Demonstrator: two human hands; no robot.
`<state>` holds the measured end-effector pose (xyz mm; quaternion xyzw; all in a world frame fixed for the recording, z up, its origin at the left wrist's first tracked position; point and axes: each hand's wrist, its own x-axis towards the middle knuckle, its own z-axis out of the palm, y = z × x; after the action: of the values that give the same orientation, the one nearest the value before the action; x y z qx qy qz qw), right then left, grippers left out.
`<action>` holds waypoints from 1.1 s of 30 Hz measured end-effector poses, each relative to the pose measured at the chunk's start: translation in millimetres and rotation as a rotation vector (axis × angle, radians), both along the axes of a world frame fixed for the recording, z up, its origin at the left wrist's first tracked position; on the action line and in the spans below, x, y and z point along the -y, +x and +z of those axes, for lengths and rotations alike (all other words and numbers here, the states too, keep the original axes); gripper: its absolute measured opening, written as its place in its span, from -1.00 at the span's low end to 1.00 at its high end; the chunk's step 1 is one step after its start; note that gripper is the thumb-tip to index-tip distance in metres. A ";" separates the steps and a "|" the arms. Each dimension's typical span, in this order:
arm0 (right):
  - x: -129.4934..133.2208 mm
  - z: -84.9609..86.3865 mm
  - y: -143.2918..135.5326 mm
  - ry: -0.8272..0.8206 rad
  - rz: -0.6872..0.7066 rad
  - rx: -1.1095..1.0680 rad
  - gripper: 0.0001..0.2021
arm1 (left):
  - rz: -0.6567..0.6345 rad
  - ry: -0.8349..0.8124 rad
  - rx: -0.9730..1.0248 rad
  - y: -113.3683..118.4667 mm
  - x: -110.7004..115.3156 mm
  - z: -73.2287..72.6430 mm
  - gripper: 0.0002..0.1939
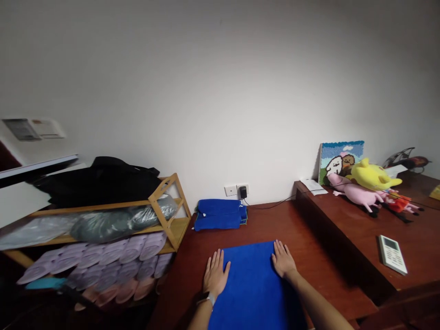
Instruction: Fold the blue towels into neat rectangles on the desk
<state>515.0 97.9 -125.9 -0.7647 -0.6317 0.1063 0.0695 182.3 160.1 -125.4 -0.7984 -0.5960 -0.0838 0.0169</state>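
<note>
A blue cloth (250,284) lies spread out on the reddish-brown table (275,222), its lower part running out of the frame. My left hand (216,274) rests flat at the cloth's left edge, fingers extended, with a band on the wrist. Across from it, my right hand (283,260) lies flat by the far right corner, its fingers touching the cloth's edge. Neither hand grips anything. Behind them, folded blue cloths (219,214) sit stacked against the wall.
On the left stands a wooden rack (175,229) with slippers (151,245) and a black bag (106,181). A higher surface at right holds plush toys (357,195), a white remote (393,255) and a picture (343,158). A black plug (243,192) trails a cable.
</note>
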 end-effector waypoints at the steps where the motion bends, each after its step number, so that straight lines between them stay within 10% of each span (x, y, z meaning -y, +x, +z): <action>1: -0.1 0.4 0.2 0.008 0.003 -0.009 -0.29 | -0.002 -0.003 -0.007 -1.0 -0.8 0.2 -0.29; 8: 3.8 -1.9 -1.2 0.054 -0.014 -0.052 -0.27 | -0.037 0.040 -0.018 6.4 -4.9 5.8 -0.29; 18: 4.2 2.7 1.2 0.049 0.005 -0.068 -0.29 | -0.342 -0.065 0.092 163.6 48.1 3.9 -0.28; 28: 3.2 15.6 -2.8 0.025 -0.021 -0.085 -0.27 | 0.042 -0.002 0.014 16.9 38.8 -23.3 -0.24; 33: 9.2 29.9 -5.6 -0.029 -0.024 -0.066 -0.28 | 0.067 0.011 0.029 7.3 48.1 -20.7 -0.19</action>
<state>509.5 88.7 -96.0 -0.7692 -0.6183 0.1398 0.0807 189.6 112.1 -146.0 -0.7765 -0.6223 -0.0980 0.0156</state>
